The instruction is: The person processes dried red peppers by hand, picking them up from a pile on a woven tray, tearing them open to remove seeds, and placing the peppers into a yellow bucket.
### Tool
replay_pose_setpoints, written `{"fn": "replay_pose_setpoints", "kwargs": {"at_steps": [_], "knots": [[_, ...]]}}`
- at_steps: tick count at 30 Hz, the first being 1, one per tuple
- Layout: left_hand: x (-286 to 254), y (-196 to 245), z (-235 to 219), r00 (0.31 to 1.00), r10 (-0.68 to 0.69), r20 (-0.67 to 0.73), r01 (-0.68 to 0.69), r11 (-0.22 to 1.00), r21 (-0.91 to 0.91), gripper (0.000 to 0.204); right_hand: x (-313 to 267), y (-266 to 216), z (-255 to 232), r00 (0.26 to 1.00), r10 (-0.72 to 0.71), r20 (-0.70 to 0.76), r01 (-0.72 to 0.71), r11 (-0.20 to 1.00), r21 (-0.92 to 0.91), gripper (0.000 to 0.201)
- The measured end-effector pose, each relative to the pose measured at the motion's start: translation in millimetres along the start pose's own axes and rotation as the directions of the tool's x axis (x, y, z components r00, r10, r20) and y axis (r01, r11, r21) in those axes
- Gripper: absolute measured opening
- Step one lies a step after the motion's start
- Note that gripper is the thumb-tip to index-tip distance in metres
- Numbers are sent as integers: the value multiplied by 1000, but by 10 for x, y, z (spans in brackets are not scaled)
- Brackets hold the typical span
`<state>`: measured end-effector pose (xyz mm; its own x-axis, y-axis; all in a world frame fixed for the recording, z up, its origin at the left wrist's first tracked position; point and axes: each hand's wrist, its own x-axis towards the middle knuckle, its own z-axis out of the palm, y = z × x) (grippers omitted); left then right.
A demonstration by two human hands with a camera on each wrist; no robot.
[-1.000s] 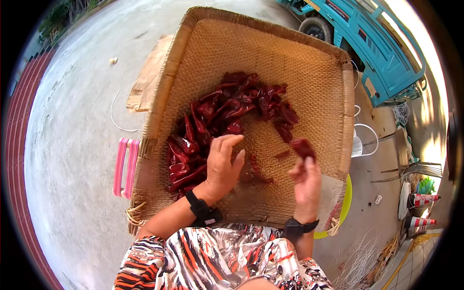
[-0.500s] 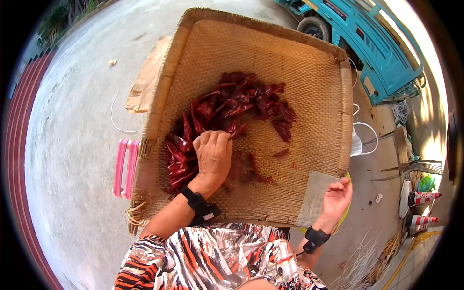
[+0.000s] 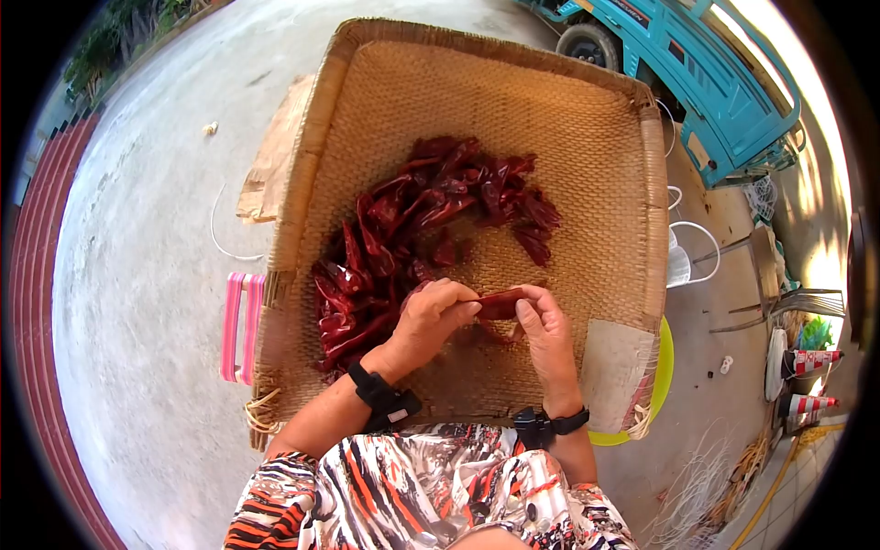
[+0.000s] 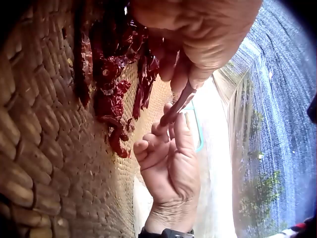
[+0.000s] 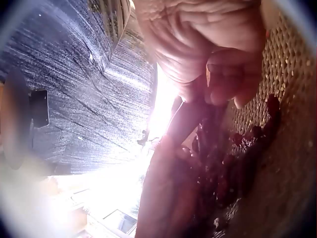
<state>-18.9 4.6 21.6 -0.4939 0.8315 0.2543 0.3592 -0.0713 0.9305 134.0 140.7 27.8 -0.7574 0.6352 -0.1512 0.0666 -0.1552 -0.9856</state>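
Both hands meet above the near part of a woven basket tray [image 3: 587, 119], with a dried red chili pepper [image 3: 500, 303] stretched between them. The left hand [image 3: 423, 328] pinches its left end between thumb and fingers. At the other end, the right hand [image 3: 550, 346] grips it with thumb and fingertips. In the left wrist view the chili [image 4: 177, 108] spans from the left hand above to the right hand [image 4: 171, 168] below. A curved pile of dark red chilies [image 3: 376, 238] lies beyond and left of the hands, some hidden behind the left hand.
A grey patch [image 3: 619, 357] covers the tray's near right corner, with a yellow-green tub [image 3: 662, 367] partly beneath it. A pink striped stool [image 3: 242, 328] stands at the left. White bucket [image 3: 678, 261] and blue cargo vehicle [image 3: 706, 92] are on the right.
The right hand first carried a chili rightward, then hung over the tray's right rim without it visible. Now it is back at the middle. The left hand has lifted a chili from the pile.
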Motion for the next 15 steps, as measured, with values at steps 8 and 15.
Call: {"fn": "replay_pose_setpoints", "kwargs": {"at_steps": [8, 15], "knots": [[-12, 63, 13, 899, -388, 201, 435, 745, -505, 17, -151, 75, -78, 978, 125, 168, -186, 890, 416, 15], [-36, -112, 142, 992, -107, 66, 115, 985, -126, 25, -222, -11, -435, 955, 66, -290, 113, 822, 558, 21]]}}
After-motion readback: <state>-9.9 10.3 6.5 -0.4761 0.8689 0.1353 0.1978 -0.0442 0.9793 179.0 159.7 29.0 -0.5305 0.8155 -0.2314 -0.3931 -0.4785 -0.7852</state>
